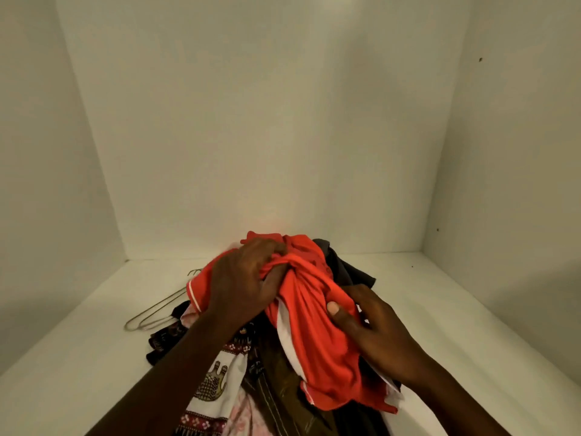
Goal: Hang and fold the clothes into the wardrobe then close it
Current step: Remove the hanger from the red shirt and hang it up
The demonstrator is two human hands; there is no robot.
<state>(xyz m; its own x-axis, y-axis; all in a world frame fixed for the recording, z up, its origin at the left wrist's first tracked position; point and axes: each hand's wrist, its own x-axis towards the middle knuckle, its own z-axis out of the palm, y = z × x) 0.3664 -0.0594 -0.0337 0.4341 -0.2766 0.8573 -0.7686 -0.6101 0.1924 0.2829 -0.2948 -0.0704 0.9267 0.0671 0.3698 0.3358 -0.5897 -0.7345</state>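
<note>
A crumpled red garment with white trim [317, 338] lies on top of a pile of clothes [270, 401] on the white floor of the wardrobe [456, 313]. My left hand [242, 281] grips a bunched fold of the red cloth near its top. My right hand [374, 328] holds the same garment at its right side, thumb pressed on the fabric. Under it lie a patterned white and maroon cloth [217, 382], an olive-brown garment with stitched seams and a dark grey piece [349, 269].
Wire hangers [157, 313] lie on the wardrobe floor left of the pile, partly under the clothes. White back and side walls [251, 121] enclose the compartment. Bare floor shows left and right of the pile.
</note>
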